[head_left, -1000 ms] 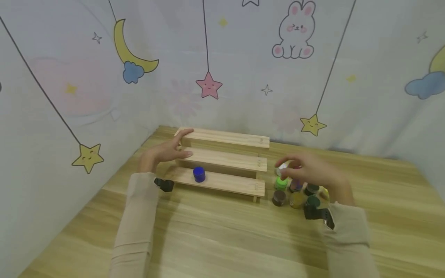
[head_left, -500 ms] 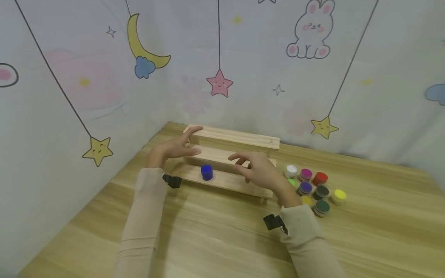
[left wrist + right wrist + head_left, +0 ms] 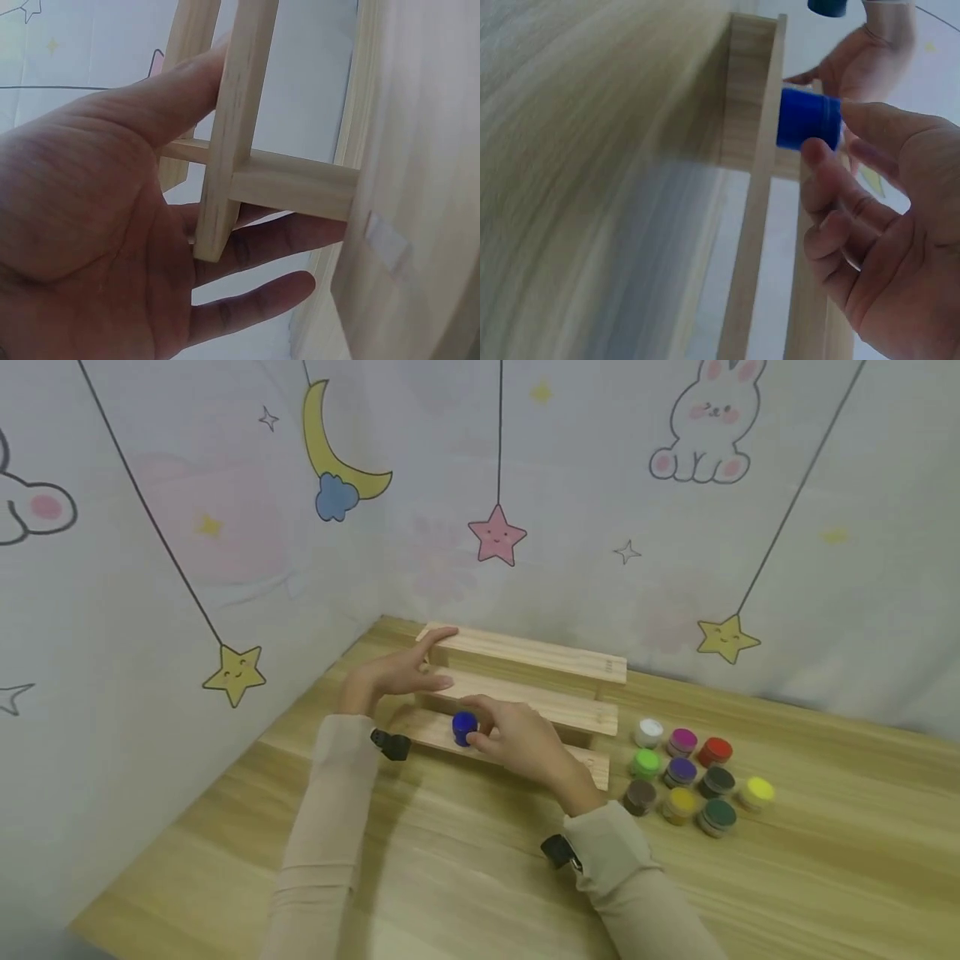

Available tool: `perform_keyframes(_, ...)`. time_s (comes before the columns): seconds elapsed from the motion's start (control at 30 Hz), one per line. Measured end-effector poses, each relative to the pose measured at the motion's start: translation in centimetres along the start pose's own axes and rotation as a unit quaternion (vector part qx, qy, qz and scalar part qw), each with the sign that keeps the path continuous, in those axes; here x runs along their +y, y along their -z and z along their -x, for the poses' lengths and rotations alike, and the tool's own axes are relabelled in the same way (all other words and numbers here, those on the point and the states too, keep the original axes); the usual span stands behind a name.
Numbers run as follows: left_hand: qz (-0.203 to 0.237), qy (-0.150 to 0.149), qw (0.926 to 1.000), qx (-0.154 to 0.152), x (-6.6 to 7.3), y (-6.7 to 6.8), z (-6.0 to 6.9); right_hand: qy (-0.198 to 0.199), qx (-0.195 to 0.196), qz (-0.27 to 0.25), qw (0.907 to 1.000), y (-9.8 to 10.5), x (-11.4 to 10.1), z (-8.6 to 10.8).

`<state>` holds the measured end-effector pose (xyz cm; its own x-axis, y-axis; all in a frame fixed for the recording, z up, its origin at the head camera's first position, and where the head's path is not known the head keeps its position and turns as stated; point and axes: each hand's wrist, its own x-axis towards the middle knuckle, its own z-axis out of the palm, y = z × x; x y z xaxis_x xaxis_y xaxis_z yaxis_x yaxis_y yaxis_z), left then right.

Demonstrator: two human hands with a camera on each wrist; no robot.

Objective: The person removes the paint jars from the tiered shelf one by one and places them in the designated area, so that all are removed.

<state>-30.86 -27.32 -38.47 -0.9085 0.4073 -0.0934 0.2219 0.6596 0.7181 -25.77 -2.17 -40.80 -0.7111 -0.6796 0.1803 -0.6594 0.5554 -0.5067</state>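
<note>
At the left end of a three-tier wooden rack (image 3: 525, 693), my left hand (image 3: 393, 675) rests with its thumb on the middle tier and a finger on the top one. In the left wrist view, the extended fingers of the left hand (image 3: 97, 217) lie around the rack's end frame. A small blue paint jar (image 3: 464, 724) stands on the lowest tier. My right hand (image 3: 525, 743) pinches this blue paint jar (image 3: 802, 120) between thumb and fingers, at its lid side in the right wrist view.
Right of the rack, several lidded paint jars stand in a cluster on the wooden table (image 3: 465, 860), among them a white jar (image 3: 649, 732), a red jar (image 3: 716, 751), a brown jar (image 3: 640, 797) and a yellow jar (image 3: 757, 792). A patterned curtain (image 3: 585, 585) hangs behind.
My right hand has moved left from the jar cluster to the blue paint jar on the lowest tier. The left hand stays at the rack's end. The head view has shifted.
</note>
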Motion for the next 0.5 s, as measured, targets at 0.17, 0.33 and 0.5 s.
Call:
perform_keyframes(0.17, -0.003, 0.006, 1.0, 0.004, 0.26, 0.24, 0.04, -0.001, -0.015, 0.018, 0.9997, -0.5, -0.06, -0.49)
perform_keyframes(0.33, -0.006, 0.007, 0.9999, 0.004, 0.41, 0.23, 0.25, 0.003, -0.015, 0.011, 0.9998, -0.5, 0.05, -0.27)
perform_keyframes(0.5, -0.005, 0.0, 0.9999, 0.01, 0.21, 0.22, 0.35, 0.009, -0.017, 0.02, 0.9996, -0.29, 0.13, -0.46)
